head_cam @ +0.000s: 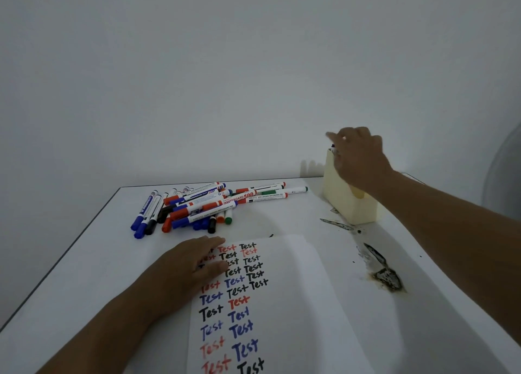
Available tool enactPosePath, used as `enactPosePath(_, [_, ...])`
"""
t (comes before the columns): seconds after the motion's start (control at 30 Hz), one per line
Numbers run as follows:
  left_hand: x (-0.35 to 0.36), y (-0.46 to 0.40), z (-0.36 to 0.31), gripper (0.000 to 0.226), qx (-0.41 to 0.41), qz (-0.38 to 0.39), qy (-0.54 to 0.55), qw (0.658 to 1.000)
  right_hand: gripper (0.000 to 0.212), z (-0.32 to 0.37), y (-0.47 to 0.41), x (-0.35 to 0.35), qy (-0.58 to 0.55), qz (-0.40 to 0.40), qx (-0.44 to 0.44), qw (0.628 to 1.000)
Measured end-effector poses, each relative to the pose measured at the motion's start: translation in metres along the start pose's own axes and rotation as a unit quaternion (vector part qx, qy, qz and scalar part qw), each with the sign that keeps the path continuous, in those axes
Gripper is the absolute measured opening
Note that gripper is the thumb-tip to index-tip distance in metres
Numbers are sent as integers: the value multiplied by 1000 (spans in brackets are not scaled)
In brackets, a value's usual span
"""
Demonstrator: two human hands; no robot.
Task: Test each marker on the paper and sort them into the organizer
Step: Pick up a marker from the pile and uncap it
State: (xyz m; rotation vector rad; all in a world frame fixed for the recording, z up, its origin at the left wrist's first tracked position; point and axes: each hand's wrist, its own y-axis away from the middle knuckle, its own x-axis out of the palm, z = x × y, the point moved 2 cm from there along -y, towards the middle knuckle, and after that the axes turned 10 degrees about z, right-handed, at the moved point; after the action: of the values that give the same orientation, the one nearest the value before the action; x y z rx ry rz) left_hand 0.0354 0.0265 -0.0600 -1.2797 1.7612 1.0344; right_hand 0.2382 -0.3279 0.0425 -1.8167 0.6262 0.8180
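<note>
Table [84, 275], white and dark-edged, lies under both hands. Paper [282, 303], covered in red, blue and black "Test" words, sits under the left hand [194, 263], which presses it flat with straight fingers. Just beyond that hand is the pile of markers [197, 204]. The cream organizer [346, 201] stands under the right hand [358, 159], whose curled fingers pinch a marker [333, 147] at its top opening. Below the right forearm, dark stains [386, 275] mark the table.

Plain white wall [225, 63], stained white table [423, 275]
</note>
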Motion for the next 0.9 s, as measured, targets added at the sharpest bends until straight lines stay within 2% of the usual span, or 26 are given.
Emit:
enactPosePath(0.13, [0,0,1,66,-2,-2,1,1000,44,41,-6,2,-30,96,-132,986])
enactPosePath(0.27, [0,1,0,66,-1,-2,3,1000,42,84,-4,14,-39,179,-151,971])
enactPosePath(0.37, [0,2,-2,71,-1,-1,8,1000,38,116,6,31,-32,196,-167,966])
enactPosePath(0.57, [-1,1,-3,70,-4,-1,6,1000,43,149,19,52,-84,162,-108,977])
enactPosePath(0.77, [1,-1,1,66,-2,-5,3,1000,28,150,31,66,-127,135,-28,982])
enactPosePath(0.9, [2,-2,1,67,-5,2,11,1000,23,149,29,65,-178,145,-20,973])
